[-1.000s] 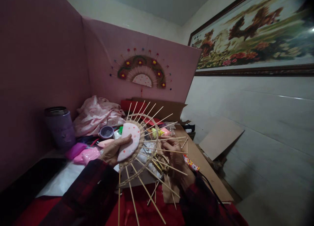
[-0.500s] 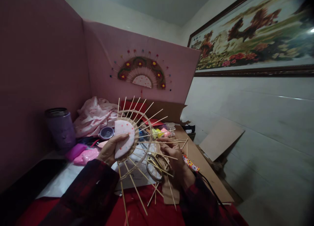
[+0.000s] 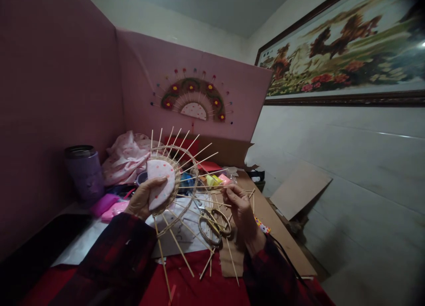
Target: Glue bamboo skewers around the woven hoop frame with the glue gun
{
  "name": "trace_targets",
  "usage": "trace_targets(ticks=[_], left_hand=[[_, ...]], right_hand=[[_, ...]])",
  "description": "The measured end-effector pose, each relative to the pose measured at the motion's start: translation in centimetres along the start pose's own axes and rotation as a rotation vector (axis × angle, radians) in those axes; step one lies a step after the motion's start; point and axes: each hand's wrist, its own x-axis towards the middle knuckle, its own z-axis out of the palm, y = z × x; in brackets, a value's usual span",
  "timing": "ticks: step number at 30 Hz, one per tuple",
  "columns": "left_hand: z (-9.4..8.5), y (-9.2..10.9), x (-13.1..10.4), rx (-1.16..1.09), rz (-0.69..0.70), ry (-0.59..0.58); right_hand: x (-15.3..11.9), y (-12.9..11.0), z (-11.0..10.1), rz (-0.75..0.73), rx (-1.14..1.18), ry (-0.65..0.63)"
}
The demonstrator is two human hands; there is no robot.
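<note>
In my left hand (image 3: 141,197) is a half-round woven piece with a padded, dotted white half-disc (image 3: 163,182), my thumb lying on the cloth. Thin wooden sticks (image 3: 181,246) fan out from its braided edge. An outer ring of twisted cord (image 3: 196,175) crosses these sticks. My right hand (image 3: 241,204) is closed in a pinch at the outer end of one stick on the right side; whether a thin cord lies between the fingertips is too small to tell. Below the sticks, gold-handled scissors (image 3: 210,228) rest on the table, partly covered.
A purple tumbler (image 3: 84,173) stands at left beside crumpled pink cloth (image 3: 129,158). Loose sticks (image 3: 232,259) lie on cardboard (image 3: 285,235) at right. Pink and yellow packets (image 3: 219,180) lie behind. A finished-looking flowered half-round piece (image 3: 191,91) is pinned to the pink board.
My left hand and the woven piece have shifted left, uncovering more of the scissors. My right hand has turned and risen slightly, its fingers now pinched at a stick's end.
</note>
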Motion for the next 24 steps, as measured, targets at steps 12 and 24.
trace_targets(ticks=[12, 24], left_hand=[[-0.2, 0.1, -0.1, 0.045, -0.012, -0.065], [0.1, 0.2, -0.4, -0.082, 0.021, -0.036]], right_hand=[[0.7, 0.2, -0.9, -0.168, -0.003, 0.150], [-0.3, -0.1, 0.2, 0.008, -0.065, -0.039]])
